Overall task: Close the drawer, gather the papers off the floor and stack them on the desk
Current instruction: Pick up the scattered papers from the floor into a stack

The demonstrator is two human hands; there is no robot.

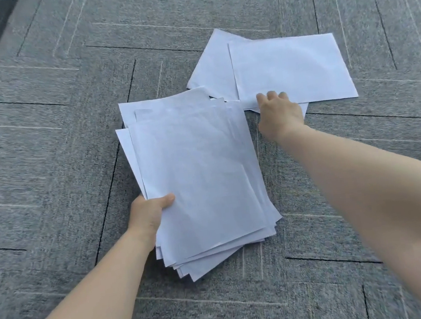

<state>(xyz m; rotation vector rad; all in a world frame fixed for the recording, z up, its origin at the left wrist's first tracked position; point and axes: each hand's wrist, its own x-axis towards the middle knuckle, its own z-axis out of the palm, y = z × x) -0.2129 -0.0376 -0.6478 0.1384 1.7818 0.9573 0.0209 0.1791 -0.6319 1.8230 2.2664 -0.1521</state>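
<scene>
Gripping a fanned stack of white papers (pixel 198 176) at its near left edge, the left hand (pixel 150 212) has its thumb on top and its fingers hidden beneath. Farther right, the right hand (pixel 278 116) presses curled fingers onto the near edge of loose sheets (pixel 288 67) lying overlapped on the grey carpet floor (pixel 44 153), just beyond the stack.

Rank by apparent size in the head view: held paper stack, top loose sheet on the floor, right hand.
1. Paper stack, though it is nearer the camera.
2. Top loose sheet.
3. Right hand.
</scene>
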